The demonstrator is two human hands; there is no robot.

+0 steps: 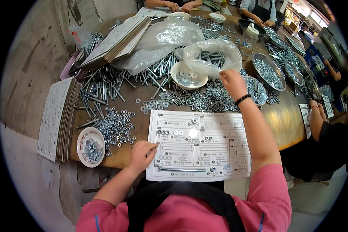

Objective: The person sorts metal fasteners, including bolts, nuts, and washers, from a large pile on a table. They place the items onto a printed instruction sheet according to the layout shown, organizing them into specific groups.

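Observation:
A printed sheet (220,150) with part outlines lies in front of me at the table's near edge. On it rest a long bolt (181,170), a large washer (193,133), and several small nuts and washers. My left hand (142,155) is at the sheet's left edge, its fingers curled; anything inside them is hidden. Stretched forward, my right hand (232,83) is closed, with bent fingertips beside the rim of a clear plastic bag (232,58) of bolts. What those fingers hold cannot be made out. A white bowl of washers (189,77) stands left of it.
Loose nuts (120,123) and long bolts (116,87) are heaped on the left. A patterned bowl (91,147) stands by a stack of printed boards (56,120). Metal bowls of hardware (268,73) line the right. Other people's hands (178,7) work across the table and at right.

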